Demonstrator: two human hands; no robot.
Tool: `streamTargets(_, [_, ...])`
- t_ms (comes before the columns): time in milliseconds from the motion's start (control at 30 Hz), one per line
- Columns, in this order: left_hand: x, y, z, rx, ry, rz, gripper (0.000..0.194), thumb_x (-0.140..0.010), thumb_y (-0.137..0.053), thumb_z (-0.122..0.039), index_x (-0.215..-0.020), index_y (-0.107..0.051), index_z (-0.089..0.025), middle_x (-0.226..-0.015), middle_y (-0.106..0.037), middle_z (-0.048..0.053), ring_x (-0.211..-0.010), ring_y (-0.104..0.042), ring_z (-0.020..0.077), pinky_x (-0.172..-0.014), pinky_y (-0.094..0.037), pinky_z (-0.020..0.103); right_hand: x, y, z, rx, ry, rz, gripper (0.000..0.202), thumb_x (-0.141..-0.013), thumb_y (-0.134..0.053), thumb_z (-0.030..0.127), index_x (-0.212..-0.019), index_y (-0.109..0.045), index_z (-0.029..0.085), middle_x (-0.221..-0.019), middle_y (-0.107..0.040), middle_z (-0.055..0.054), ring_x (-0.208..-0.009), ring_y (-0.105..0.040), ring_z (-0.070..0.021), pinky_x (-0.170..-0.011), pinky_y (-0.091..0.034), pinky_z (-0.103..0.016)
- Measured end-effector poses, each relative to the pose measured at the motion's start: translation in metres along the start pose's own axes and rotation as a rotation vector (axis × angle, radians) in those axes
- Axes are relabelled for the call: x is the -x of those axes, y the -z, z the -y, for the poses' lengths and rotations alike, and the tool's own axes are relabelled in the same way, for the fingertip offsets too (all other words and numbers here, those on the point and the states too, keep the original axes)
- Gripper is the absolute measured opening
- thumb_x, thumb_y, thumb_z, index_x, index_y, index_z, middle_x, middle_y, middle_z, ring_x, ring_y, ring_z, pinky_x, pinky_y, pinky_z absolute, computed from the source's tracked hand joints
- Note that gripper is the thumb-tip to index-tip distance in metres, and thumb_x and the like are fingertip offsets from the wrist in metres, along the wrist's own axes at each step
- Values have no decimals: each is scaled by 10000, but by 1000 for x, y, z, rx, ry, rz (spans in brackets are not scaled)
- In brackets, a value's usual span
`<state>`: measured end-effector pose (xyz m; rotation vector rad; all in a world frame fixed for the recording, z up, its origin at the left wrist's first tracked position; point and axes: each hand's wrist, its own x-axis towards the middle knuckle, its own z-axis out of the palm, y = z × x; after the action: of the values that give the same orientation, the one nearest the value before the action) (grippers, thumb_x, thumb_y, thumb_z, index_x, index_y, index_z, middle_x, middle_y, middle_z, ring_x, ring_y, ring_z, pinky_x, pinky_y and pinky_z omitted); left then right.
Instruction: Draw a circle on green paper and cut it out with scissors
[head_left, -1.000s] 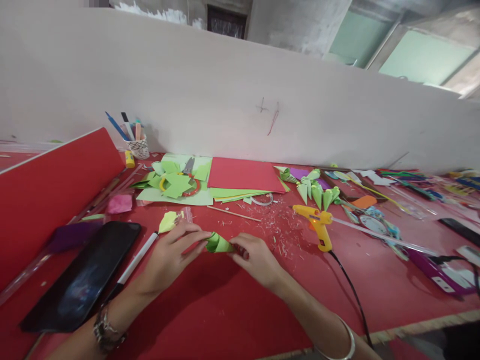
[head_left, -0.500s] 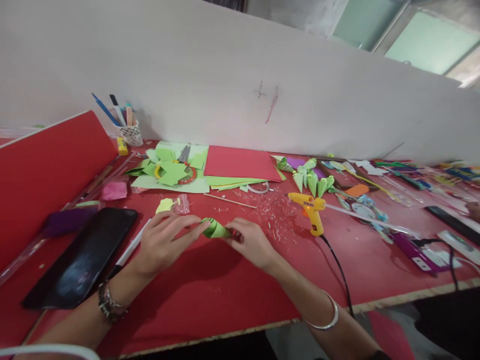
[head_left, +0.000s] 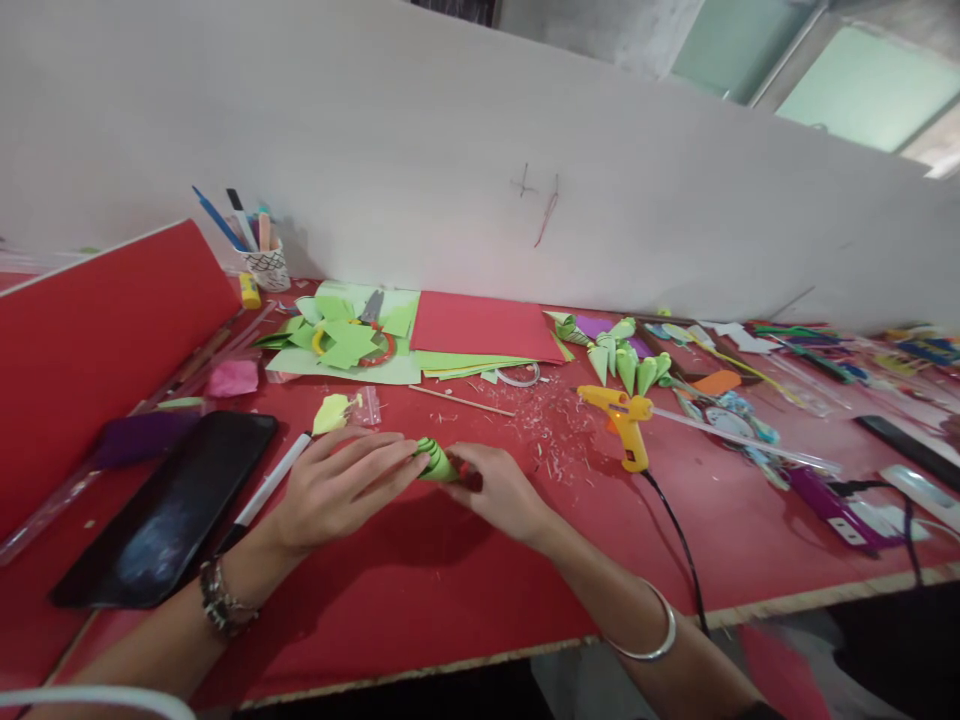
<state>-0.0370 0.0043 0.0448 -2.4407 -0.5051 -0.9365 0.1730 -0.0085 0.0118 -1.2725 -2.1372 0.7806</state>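
Both my hands meet over the red table (head_left: 465, 600) on a small piece of green paper (head_left: 435, 461) rolled into a tight cone. My left hand (head_left: 341, 487) pinches its wide left end with thumb and fingers. My right hand (head_left: 501, 487) grips its narrow right end. A yellow hot glue gun (head_left: 624, 415) stands to the right of my hands, its black cord running to the table's front edge. Several finished green paper cones (head_left: 626, 360) lie behind the glue gun.
A black phone (head_left: 169, 510) and a white pen (head_left: 266, 488) lie left of my left hand. Scissors (head_left: 367, 325) rest on cut green paper (head_left: 341, 350) beside red sheets (head_left: 484, 328). A pen cup (head_left: 266, 265) stands by the white wall. Craft clutter covers the right side.
The green paper has been rolled tighter, from a loose open curl into a narrow cone. My hands have drawn closer together. The camera view shifted slightly.
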Motion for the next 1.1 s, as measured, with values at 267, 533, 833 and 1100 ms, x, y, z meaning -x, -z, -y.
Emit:
streamTargets(267, [-1, -3, -1, 47, -27, -40, 121, -812, -518, -90, -857, -599, -168, -711, -656, -23, -666, -623, 122, -657, -479, 257, 1, -4, 3, -8, -14, -15, 127, -730, -613, 265, -755, -536, 167, -677, -542, 17, -585, -451, -102, -540, -331, -203])
streamTargets(533, [1, -5, 4, 111, 1, 15, 134, -840, -471, -114, -878, -573, -191, -734, -621, -12, -647, -577, 121, -642, -465, 270, 2, -2, 6, -50, -17, 6, 144, -760, -588, 302, -754, -546, 165, -654, -536, 23, -568, -424, -92, -531, -312, -199])
streamTargets(833, [6, -4, 7, 143, 43, -12, 174, -867, -411, -134, -884, -570, -201, -731, -611, -3, -639, -575, 106, -617, -467, 250, 5, 0, 9, -246, -46, 65, 232, -741, -609, 336, -893, -581, 163, -622, -476, 47, -518, -382, -71, -492, -306, -190])
streamTargets(1100, [1, 1, 6, 140, 42, -27, 176, -866, -405, -131, -840, -561, -210, -709, -602, -22, -602, -558, 88, -606, -462, 230, 5, 2, 10, -429, -22, 96, 261, -759, -585, 318, -968, -599, 162, -745, -583, 8, -581, -457, -88, -545, -367, -205])
